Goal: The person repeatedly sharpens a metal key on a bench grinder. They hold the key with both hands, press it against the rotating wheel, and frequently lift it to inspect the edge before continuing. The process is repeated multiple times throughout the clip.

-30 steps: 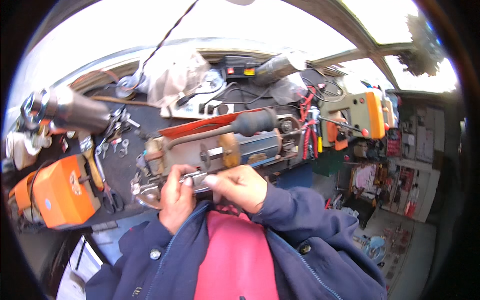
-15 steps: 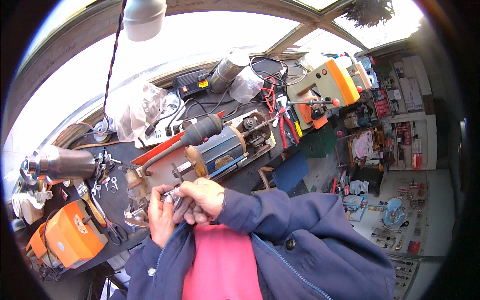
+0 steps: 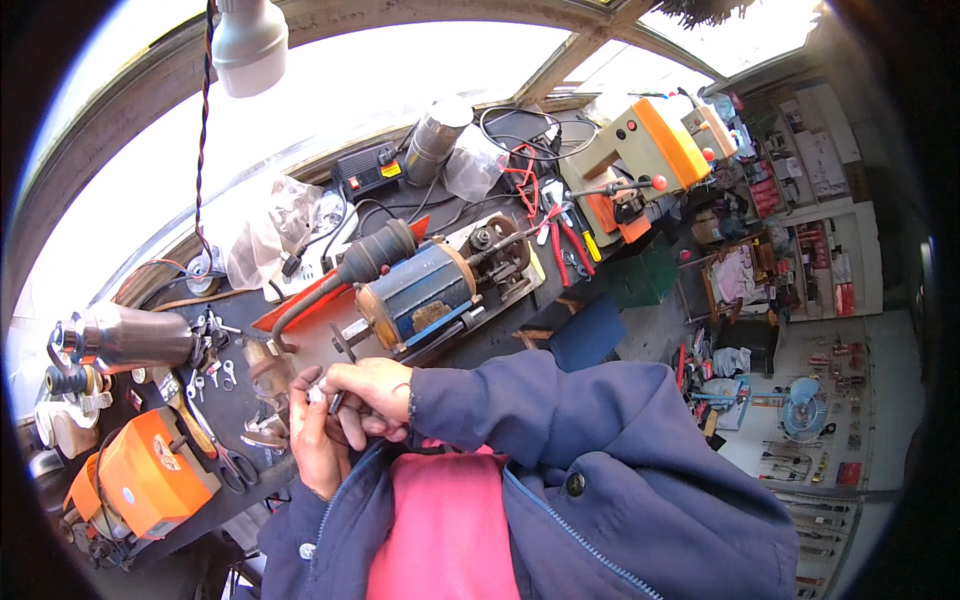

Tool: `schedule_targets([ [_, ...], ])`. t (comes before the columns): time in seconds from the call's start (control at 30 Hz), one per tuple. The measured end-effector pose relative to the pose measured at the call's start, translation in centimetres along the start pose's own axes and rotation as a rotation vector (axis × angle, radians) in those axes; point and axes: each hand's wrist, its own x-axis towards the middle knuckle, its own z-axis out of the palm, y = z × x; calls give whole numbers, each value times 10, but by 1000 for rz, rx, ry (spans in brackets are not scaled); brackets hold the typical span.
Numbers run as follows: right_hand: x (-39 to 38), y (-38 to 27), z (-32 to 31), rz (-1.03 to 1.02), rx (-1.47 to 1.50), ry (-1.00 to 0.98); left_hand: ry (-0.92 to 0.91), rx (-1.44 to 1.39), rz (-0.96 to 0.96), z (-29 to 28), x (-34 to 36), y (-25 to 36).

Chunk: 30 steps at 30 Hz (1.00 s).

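Note:
Close to my chest, at the bench's front edge, both hands meet with fingers closed. My left hand (image 3: 318, 445) pinches a small silvery metal piece (image 3: 317, 393) between thumb and fingertips. Over it lies my right hand (image 3: 372, 393), its thumb and index finger closed at the same piece and the other fingers curled beneath. The fingers cover most of the piece, so its kind cannot be made out. Just beyond the hands stands a key-cutting machine with a blue motor (image 3: 425, 295) and a thin cutting wheel (image 3: 343, 342).
Left of the hands lie scissors (image 3: 232, 465), a brush (image 3: 180, 405), loose keys (image 3: 229, 375), a steel flask (image 3: 140, 337) and an orange machine (image 3: 150, 470). Red-handled pliers (image 3: 572, 250) and a beige-orange machine (image 3: 640, 150) stand at the right. A white lamp (image 3: 249, 45) hangs above.
The view has shifted slightly, and the bench things appear a little farther left. My hands stay together on the small piece, the right hand's fingers slightly changed in position.

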Motion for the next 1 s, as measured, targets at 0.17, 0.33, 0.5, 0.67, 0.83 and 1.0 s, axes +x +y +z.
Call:
schedule_targets([
  [0.17, -8, 21, 9, -167, -16, 4, 4, -107, -14, 4, -7, -4],
  [0.33, -17, 42, 12, -236, 24, -29, -86, -72, 62, -10, -9, -15],
  [0.5, -16, 32, 2, -184, -5, -41, -74, -101, -11, -10, -1, -18],
  [0.67, -21, 26, -13, -156, -5, -2, -151, -140, -17, 3, -1, -23],
  [0.83, -28, 22, -22, -120, -66, 45, -215, -156, -86, 6, -1, -23],
  [1.0, -32, 17, -24, -53, -30, 49, -185, -136, -66, 9, 1, -24],
])
